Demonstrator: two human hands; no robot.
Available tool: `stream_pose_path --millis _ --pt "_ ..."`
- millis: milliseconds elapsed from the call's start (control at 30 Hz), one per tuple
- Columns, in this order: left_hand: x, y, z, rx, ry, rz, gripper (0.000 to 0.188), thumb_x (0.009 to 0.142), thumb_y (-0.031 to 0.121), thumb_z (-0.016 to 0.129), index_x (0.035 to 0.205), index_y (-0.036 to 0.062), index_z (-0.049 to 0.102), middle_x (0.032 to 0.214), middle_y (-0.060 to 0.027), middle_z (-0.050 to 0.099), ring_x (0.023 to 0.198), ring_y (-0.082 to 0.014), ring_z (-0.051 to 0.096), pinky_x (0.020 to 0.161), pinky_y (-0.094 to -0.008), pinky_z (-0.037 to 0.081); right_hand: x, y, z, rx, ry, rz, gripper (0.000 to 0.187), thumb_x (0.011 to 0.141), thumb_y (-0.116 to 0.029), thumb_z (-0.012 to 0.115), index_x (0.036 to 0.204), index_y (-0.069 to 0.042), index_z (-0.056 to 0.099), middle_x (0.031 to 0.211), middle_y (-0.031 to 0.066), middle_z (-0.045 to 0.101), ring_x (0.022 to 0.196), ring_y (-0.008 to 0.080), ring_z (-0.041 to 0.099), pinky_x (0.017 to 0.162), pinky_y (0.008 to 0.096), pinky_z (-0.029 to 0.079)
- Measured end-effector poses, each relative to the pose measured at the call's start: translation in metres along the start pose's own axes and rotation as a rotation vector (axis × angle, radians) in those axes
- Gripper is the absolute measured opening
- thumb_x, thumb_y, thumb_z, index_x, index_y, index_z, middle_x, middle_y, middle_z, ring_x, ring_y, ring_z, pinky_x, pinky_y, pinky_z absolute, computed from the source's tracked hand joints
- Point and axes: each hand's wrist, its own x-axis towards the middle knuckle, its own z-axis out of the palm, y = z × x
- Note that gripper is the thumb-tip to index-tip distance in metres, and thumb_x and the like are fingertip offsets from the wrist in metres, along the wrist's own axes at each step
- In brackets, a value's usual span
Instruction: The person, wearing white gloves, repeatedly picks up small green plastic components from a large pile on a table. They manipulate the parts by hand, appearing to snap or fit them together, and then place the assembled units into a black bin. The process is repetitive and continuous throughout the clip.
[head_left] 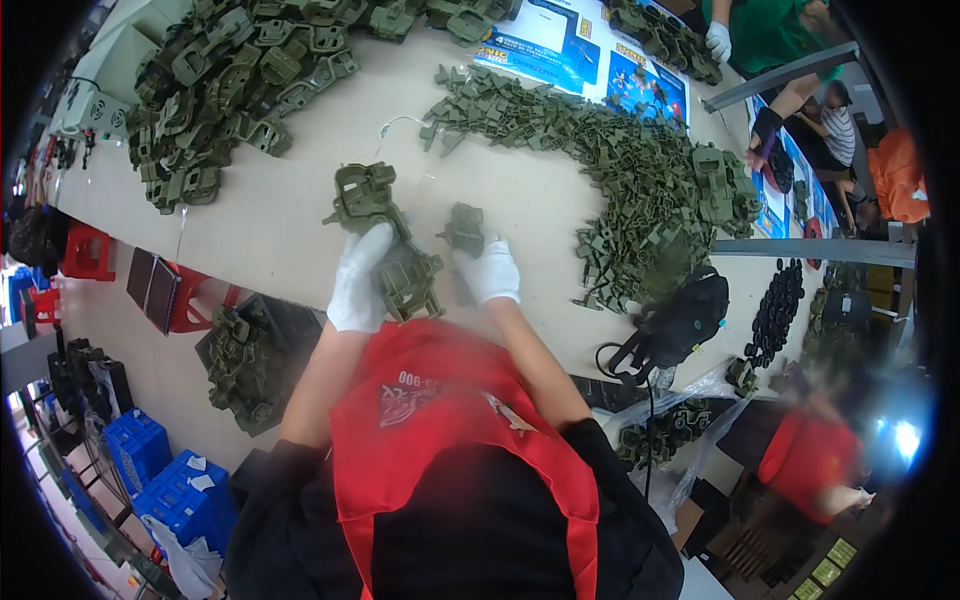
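- Olive-green moulded plastic vehicle-body part [365, 200]: above the table's near edge, gripped from its left side by the white-gloved left hand [362, 278]; long axis slants from far left to near right.
- Small olive-green blocky plastic piece [466, 228]: immediately right of the body part, apart from it; pinched at the fingertips of the white-gloved right hand [490, 273], the nearer hand. Exact finger placement hidden.
- Heap of small olive-green plastic parts [640, 175]: right and far of the right hand, loose.
- Dark open bin [290, 326]: near left, below table level; contains larger green mouldings [245, 375].
- Clear plastic bag [712, 432]: near right, green parts beside it; whether inside, cannot tell.
- Blue plastic crates [190, 497]: left, near; contents not determinable.
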Motion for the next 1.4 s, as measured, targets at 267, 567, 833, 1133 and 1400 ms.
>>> stream_pose_path --millis 267,567,833,1133,1400 --pt "0.002 -0.020 -0.014 0.093 -0.117 0.008 0.091 0.074 0.076 0.054 0.129 0.0041 0.046 0.109 -0.0089 0.058 0.091 -0.0198 0.062 0.079 -0.0388 0.056 0.042 0.009 -0.073 0.972 -0.179 0.083 0.028 0.084 -0.008 0.068 0.110 0.000 0.063 0.090 0.0072 0.069 0.078 0.0120 0.064 0.073 0.0263 0.052" --pt "-0.007 -0.034 0.012 0.388 -0.326 0.180 0.103 0.075 0.086 0.033 0.134 0.0032 0.043 0.108 -0.0044 0.057 0.095 -0.0132 0.058 0.082 -0.0294 0.050 -0.035 -0.081 -0.162 0.276 0.103 -0.561 0.021 0.083 -0.018 0.066 0.103 -0.012 0.064 0.096 0.0131 0.067 0.078 0.0342 0.065 0.068 0.0417 0.055" --pt "-0.023 -0.028 0.022 0.485 -0.401 0.311 0.097 0.078 0.080 0.046 0.135 0.0007 0.041 0.119 -0.0088 0.057 0.107 -0.0171 0.057 0.094 -0.0320 0.046 -0.034 -0.085 -0.170 0.266 -0.004 -0.536 0.028 0.080 -0.015 0.068 0.107 -0.015 0.063 0.096 0.0140 0.067 0.080 0.0355 0.066 0.072 0.0408 0.054" --pt "-0.017 -0.003 0.036 0.293 -0.205 0.004 0.049 0.077 0.015 0.068 0.121 0.0000 0.052 0.111 -0.0094 0.062 0.094 -0.0163 0.060 0.080 -0.0298 0.050 -0.034 -0.073 -0.130 0.883 -0.228 -0.258 0.049 0.084 -0.015 0.069 0.130 -0.007 0.052 0.097 0.0106 0.067 0.078 0.0178 0.066 0.072 0.0318 0.054" --pt "-0.019 -0.001 0.041 0.057 -0.133 0.225 0.039 0.085 0.021 0.059 0.117 0.0001 0.052 0.102 -0.0105 0.059 0.096 -0.0217 0.059 0.085 -0.0363 0.051 -0.073 -0.070 -0.145 1.231 -0.443 0.042 0.058 0.081 -0.010 0.073 0.132 0.004 0.048 0.110 0.0105 0.065 0.099 0.0164 0.061 0.086 0.0290 0.050"
